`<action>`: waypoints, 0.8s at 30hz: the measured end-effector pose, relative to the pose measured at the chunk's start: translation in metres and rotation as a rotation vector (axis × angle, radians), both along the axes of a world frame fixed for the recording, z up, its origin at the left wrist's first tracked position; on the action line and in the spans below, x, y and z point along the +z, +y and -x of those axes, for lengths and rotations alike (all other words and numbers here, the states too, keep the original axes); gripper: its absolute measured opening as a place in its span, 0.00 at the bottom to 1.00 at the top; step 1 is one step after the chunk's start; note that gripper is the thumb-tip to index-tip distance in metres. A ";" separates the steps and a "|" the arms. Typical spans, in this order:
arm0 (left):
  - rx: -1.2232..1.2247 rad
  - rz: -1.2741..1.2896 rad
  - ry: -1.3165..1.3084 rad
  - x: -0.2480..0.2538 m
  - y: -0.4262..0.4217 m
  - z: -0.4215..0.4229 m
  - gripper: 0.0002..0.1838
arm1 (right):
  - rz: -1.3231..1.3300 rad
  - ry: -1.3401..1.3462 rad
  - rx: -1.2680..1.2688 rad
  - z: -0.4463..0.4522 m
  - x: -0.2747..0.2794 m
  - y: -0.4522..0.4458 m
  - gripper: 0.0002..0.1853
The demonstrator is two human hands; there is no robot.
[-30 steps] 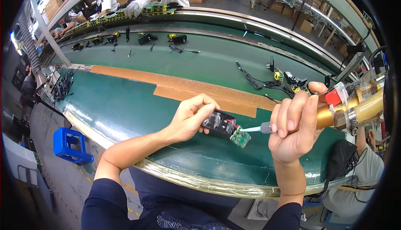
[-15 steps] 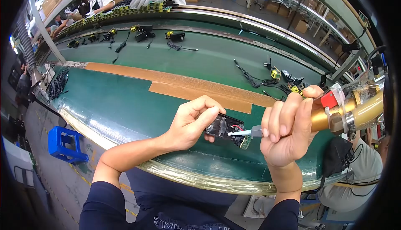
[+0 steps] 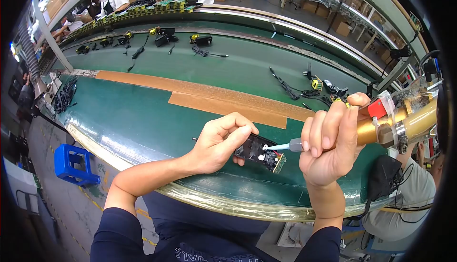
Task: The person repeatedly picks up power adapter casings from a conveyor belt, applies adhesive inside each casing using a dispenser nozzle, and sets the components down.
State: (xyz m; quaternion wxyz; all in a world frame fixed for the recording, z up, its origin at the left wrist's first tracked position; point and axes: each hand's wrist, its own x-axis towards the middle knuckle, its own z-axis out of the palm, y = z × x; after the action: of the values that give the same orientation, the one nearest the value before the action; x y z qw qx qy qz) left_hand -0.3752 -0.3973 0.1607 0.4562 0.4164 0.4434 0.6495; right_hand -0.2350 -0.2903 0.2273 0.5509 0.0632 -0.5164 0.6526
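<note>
My left hand [image 3: 221,143] is closed around a black plastic adapter housing [image 3: 251,148], pinching it between thumb and fingers. A small green circuit board [image 3: 280,164] and thin red wires show at the housing's right end. In my right hand [image 3: 331,145] is a glue dispenser [image 3: 365,132] with a gold barrel and a red part on top. Its pale blue nozzle [image 3: 281,147] points left, with the tip at the housing's upper edge. A white glue blob [image 3: 261,158] lies on the housing, and more white shows at the tip.
Cardboard strips [image 3: 228,109] lie across the green table. On the belt beyond are black adapters with cables [image 3: 202,40] and a cluster of parts [image 3: 316,85] at the right. A cable bundle [image 3: 64,95] lies far left. A black bag [image 3: 384,178] sits at the right edge. Co-workers stand across the line.
The nozzle tip has shifted slightly up and right across the housing, and a white blob now shows where it was. The housing has tilted a little. A co-worker's gloved hand has drawn back.
</note>
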 end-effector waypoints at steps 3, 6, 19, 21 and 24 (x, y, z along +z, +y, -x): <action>0.015 -0.006 -0.027 0.002 -0.001 0.000 0.07 | 0.013 0.002 -0.012 0.000 0.002 -0.001 0.13; -0.003 0.036 -0.003 -0.003 0.004 0.003 0.07 | 0.024 0.000 -0.031 0.001 0.001 -0.002 0.13; 0.358 -0.030 0.312 -0.061 0.160 0.073 0.21 | -0.025 -0.027 -0.086 0.003 0.002 -0.001 0.13; 0.503 0.116 0.538 -0.081 0.169 0.105 0.24 | -0.043 -0.037 -0.096 0.006 0.001 -0.002 0.13; 0.744 0.138 0.667 -0.121 0.184 0.152 0.22 | -0.045 -0.061 -0.130 0.007 -0.003 0.000 0.13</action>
State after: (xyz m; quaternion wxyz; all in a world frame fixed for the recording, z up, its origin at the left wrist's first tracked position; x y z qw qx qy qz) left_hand -0.5270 -0.2132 0.0398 0.0536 0.3838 0.7255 0.5687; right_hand -0.2416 -0.2899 0.2239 0.5746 0.0223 -0.5504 0.6053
